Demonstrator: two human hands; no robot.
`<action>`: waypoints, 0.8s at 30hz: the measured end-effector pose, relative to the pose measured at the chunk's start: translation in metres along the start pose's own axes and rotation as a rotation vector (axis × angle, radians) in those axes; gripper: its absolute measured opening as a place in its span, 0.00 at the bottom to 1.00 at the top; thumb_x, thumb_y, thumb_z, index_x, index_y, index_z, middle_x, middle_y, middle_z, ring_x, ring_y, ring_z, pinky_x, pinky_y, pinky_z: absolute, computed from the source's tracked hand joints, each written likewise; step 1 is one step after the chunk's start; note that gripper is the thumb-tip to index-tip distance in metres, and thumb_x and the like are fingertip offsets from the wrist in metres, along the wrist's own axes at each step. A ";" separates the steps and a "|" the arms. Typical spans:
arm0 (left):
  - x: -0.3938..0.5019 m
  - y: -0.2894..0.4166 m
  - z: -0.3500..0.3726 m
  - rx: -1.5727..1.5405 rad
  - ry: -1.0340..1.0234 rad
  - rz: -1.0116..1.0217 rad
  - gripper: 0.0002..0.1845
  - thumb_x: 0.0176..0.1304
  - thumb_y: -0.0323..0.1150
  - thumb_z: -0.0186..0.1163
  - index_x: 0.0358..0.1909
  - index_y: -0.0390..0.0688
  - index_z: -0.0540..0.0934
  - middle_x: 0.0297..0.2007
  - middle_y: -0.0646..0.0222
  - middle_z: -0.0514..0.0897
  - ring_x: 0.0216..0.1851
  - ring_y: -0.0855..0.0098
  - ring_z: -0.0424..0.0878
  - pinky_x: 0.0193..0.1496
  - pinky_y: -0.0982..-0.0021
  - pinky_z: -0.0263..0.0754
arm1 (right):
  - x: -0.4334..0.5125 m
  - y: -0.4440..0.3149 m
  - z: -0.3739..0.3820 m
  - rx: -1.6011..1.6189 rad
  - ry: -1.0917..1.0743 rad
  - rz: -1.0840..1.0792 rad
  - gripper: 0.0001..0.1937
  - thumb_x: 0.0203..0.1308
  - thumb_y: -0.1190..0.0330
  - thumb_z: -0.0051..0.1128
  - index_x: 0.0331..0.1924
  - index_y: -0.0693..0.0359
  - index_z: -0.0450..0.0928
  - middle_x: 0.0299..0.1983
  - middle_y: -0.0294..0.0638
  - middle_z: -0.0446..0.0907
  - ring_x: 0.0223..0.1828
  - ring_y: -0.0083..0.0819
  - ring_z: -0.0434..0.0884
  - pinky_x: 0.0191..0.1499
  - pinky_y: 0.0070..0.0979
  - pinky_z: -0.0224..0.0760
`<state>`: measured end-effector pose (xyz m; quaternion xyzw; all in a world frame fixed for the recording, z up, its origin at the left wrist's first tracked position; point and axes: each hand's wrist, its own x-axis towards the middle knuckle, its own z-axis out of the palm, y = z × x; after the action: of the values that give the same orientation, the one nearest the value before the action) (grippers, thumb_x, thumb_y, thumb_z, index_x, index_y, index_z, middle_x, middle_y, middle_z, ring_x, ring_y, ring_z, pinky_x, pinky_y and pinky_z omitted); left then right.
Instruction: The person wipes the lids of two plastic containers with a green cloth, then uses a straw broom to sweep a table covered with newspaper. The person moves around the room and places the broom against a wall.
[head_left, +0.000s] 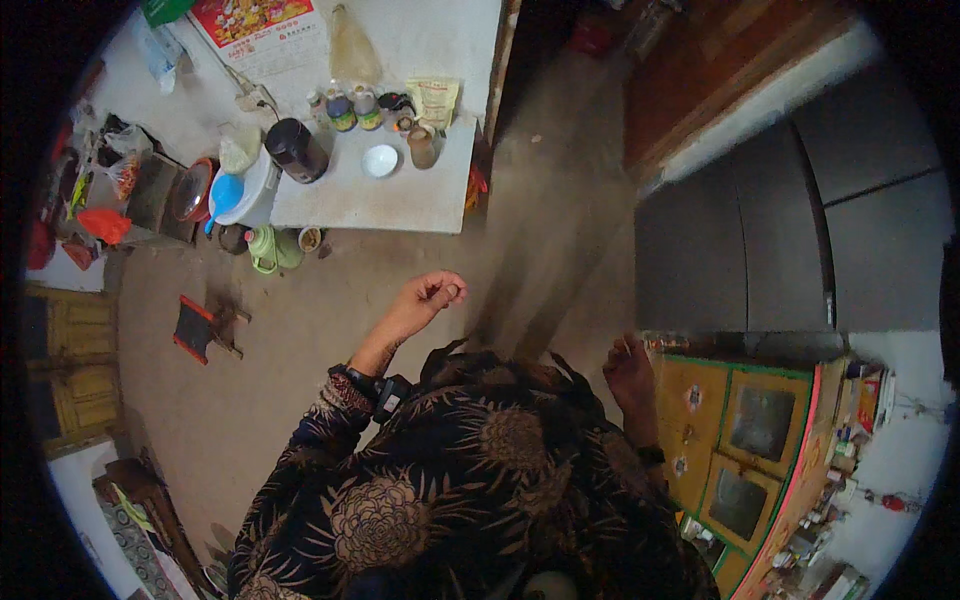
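Note:
My left hand (429, 300) hangs in front of my body above the bare floor (360, 300). Its fingers are curled in toward the thumb, and I see nothing in them. In dim light my right hand (630, 371) is low at my right side, near a yellow cabinet (694, 420) with green edging. Those fingers are bent, and a small pale spot shows among them; whether it is a held thing I cannot tell. Ahead of me a white-topped table (367, 206) carries a small white bowl (380, 160), a dark canister (297, 152) and a brown jar (422, 147).
A folding stool (193, 330) stands on the floor at left. By the table are a green thermos flask (274, 250) and a white bucket (259, 195) with a blue ladle (226, 193). Large dark panels (694, 255) rise at right. A brown door (697, 82) stands at the upper right.

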<state>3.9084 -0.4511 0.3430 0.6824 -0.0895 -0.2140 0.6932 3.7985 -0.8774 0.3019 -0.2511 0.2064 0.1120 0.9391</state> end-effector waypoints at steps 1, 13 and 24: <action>0.017 0.008 -0.005 0.013 0.017 -0.011 0.12 0.73 0.40 0.55 0.47 0.42 0.80 0.41 0.75 0.83 0.43 0.79 0.78 0.48 0.75 0.72 | 0.016 -0.012 0.006 -0.017 -0.001 -0.025 0.15 0.75 0.59 0.42 0.56 0.53 0.76 0.43 0.34 0.81 0.43 0.29 0.82 0.43 0.32 0.76; 0.220 0.114 -0.034 0.197 0.390 0.194 0.22 0.71 0.41 0.58 0.62 0.42 0.73 0.53 0.70 0.79 0.56 0.72 0.75 0.58 0.67 0.71 | 0.252 -0.210 0.080 -0.161 -0.231 0.003 0.12 0.71 0.58 0.50 0.49 0.54 0.78 0.42 0.33 0.81 0.42 0.27 0.81 0.41 0.29 0.78; 0.390 0.213 -0.052 0.428 0.679 0.397 0.39 0.65 0.42 0.64 0.74 0.50 0.57 0.75 0.65 0.53 0.73 0.63 0.56 0.67 0.57 0.63 | 0.490 -0.326 0.211 -0.297 -0.492 0.251 0.22 0.73 0.52 0.45 0.62 0.54 0.72 0.56 0.38 0.79 0.54 0.34 0.78 0.53 0.36 0.74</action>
<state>4.3153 -0.5716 0.4847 0.8117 -0.0282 0.1826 0.5541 4.4067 -0.9925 0.3889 -0.3235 -0.0164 0.3131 0.8928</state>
